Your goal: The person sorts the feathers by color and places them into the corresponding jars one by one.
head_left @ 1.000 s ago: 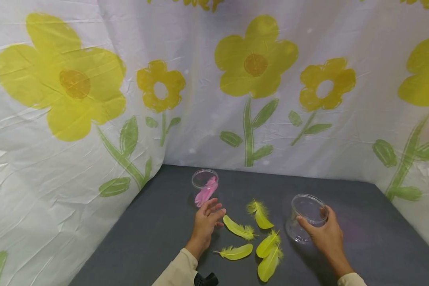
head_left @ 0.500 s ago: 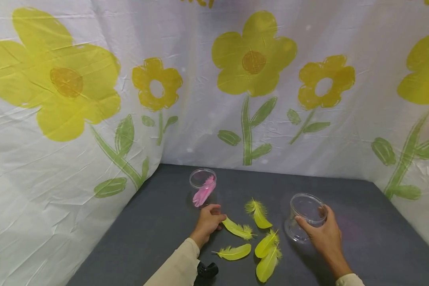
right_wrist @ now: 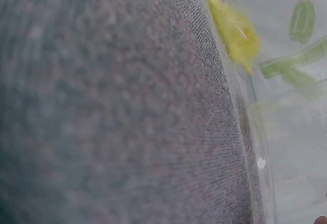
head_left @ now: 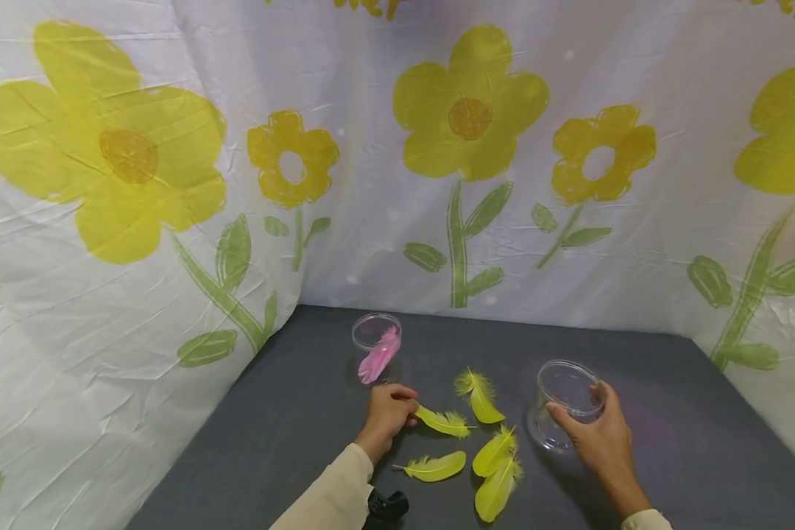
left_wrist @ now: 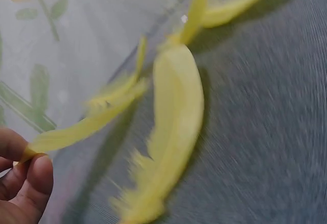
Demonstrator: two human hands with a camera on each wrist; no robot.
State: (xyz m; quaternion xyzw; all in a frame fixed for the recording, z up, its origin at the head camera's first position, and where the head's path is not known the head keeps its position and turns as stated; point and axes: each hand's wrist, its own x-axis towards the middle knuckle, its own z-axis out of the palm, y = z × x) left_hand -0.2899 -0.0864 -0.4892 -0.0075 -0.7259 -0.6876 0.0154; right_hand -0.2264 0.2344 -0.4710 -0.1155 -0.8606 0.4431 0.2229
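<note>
My left hand pinches the left tip of a yellow feather between thumb and finger; the left wrist view shows this pinch on the feather up close. My right hand grips a clear plastic jar round its right side, the jar standing on the dark table. Between the hands lie more yellow feathers: one with a fluffy end, a single one nearer me, and an overlapping pair. Only a fingertip of the right hand shows in the right wrist view.
A second clear jar with a pink feather in it stands at the back left, just beyond the left hand. The dark tabletop meets a white flowered cloth behind and to the left.
My left hand has come down from above with loose fingers and now pinches the nearest yellow feather's tip. The right hand and its jar stay in place.
</note>
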